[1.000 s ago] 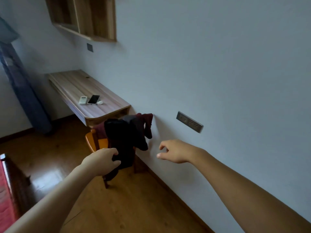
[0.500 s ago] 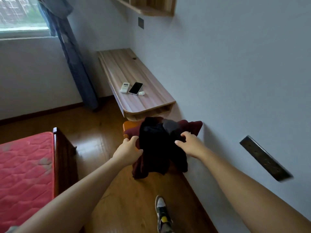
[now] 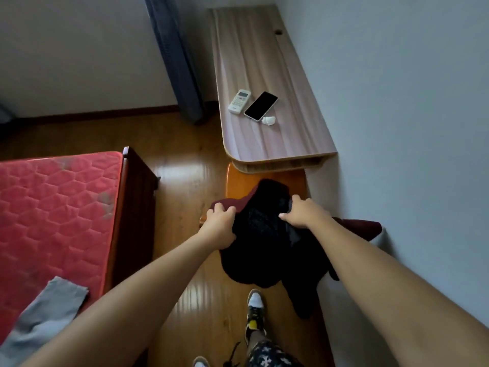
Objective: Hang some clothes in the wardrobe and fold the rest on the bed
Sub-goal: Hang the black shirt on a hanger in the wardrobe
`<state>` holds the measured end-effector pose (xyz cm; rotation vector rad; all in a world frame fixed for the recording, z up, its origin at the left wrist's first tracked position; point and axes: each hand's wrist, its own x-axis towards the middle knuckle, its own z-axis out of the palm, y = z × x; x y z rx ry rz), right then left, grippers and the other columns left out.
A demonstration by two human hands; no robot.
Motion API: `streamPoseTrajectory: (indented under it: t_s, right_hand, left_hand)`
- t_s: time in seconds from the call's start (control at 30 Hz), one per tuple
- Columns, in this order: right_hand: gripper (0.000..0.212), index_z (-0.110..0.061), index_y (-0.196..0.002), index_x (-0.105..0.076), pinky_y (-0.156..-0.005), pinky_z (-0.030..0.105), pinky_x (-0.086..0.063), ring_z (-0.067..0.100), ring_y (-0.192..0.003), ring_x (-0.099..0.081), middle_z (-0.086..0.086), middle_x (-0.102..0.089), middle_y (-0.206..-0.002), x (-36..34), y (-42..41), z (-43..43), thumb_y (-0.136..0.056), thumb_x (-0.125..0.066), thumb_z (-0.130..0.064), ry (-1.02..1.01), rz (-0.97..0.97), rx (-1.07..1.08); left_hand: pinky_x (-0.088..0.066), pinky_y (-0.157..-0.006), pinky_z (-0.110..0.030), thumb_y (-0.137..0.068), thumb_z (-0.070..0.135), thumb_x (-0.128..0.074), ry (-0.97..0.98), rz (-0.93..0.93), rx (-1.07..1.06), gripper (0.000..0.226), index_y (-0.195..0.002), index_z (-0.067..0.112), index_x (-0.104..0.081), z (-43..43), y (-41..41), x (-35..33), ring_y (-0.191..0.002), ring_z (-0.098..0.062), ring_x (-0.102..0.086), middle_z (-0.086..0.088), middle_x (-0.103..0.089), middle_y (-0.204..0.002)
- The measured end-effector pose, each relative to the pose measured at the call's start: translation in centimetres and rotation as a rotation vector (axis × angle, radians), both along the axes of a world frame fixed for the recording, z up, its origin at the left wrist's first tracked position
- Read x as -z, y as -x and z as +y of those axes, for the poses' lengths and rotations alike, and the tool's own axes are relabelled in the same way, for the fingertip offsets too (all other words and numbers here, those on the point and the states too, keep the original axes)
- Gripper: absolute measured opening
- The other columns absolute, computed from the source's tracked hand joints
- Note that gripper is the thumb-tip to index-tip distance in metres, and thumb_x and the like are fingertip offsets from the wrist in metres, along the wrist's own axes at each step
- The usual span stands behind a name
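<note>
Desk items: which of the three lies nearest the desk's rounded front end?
The crumpled white tissue. It sits closer to the rounded end than the black phone and the white remote.

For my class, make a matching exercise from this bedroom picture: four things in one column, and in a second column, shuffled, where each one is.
Things:
1. phone
2. grey garment
3. black garment
4. curtain

Places:
A. lying on the red mattress
B. hanging in the corner beside the desk
C. gripped by the left hand and the right hand, over the chair
D. on the desk, next to the remote control

Pairs: 1-D, 2-A, 3-C, 4-B
</note>
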<state>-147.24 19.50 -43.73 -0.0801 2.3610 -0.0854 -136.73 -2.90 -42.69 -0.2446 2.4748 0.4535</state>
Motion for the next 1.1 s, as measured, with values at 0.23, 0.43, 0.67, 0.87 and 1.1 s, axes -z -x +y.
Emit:
streamPoseTrajectory:
  t_s: [0.23,0.43,0.67,0.87,1.1]
  right_hand:
    - [0.101,-0.047,-0.153,0.013,-0.105,0.060,-0.036,0.045,-0.137,-0.029,0.021,-0.015,-0.157,2.4,0.5,-2.0,-0.086,-0.057,-0.022,-0.090,0.098,-0.254]
    - [0.083,-0.044,-0.156,-0.015,-0.120,0.062,0.002,0.025,-0.154,0.016,-0.002,0.006,-0.169,0.5,0.2,-4.1,-0.091,-0.060,-0.017,0.081,0.270,-0.747]
    - [0.009,-0.011,-0.095,-0.055,-0.084,0.043,-0.050,0.038,-0.101,-0.063,0.014,-0.067,-0.105,-11.4,-6.6,-8.3,-0.086,-0.057,-0.014,0.463,0.585,-0.661]
    - [0.024,-0.023,-0.070,-0.036,-0.056,0.035,-0.038,0.037,-0.066,-0.058,0.007,-0.058,-0.067,-23.9,-19.5,-13.6,-0.077,-0.059,-0.026,0.625,0.938,-0.861]
    - [0.019,-0.020,-0.065,-0.043,-0.064,0.033,-0.038,0.027,-0.066,-0.044,-0.001,-0.048,-0.067,-32.6,-34.5,-20.7,-0.077,-0.050,-0.033,0.795,0.924,-0.845]
  left_hand:
    - [-0.050,-0.079,-0.036,-0.079,-0.005,-0.051,-0.203,0.236,-0.251,0.051,-0.123,0.019,-0.050,0.2,-1.7,0.1,-0.105,-0.026,-0.054,-0.003,-0.053,-0.111]
    - [-0.051,-0.059,-0.018,-0.082,0.000,-0.055,-0.463,0.432,-0.491,0.035,-0.095,0.032,-0.058,-1.2,-4.3,-3.9,-0.081,-0.007,-0.063,0.009,-0.062,-0.095]
    - [-0.054,-0.063,-0.018,-0.078,0.000,-0.055,-0.496,0.784,-0.558,0.036,-0.092,0.033,-0.060,-5.5,-11.1,-12.8,-0.078,-0.006,-0.066,0.008,-0.068,-0.084]
    - [-0.043,-0.098,-0.034,-0.078,0.002,-0.054,-0.076,1.145,-0.661,0.050,-0.121,0.026,-0.058,-8.5,-22.3,-19.1,-0.118,-0.022,-0.051,0.001,-0.055,-0.121]
    - [-0.043,-0.071,-0.018,-0.087,0.017,-0.063,-0.038,1.605,-0.671,0.021,-0.104,0.017,-0.052,-7.6,-41.7,-22.3,-0.079,-0.006,-0.048,0.006,-0.047,-0.096]
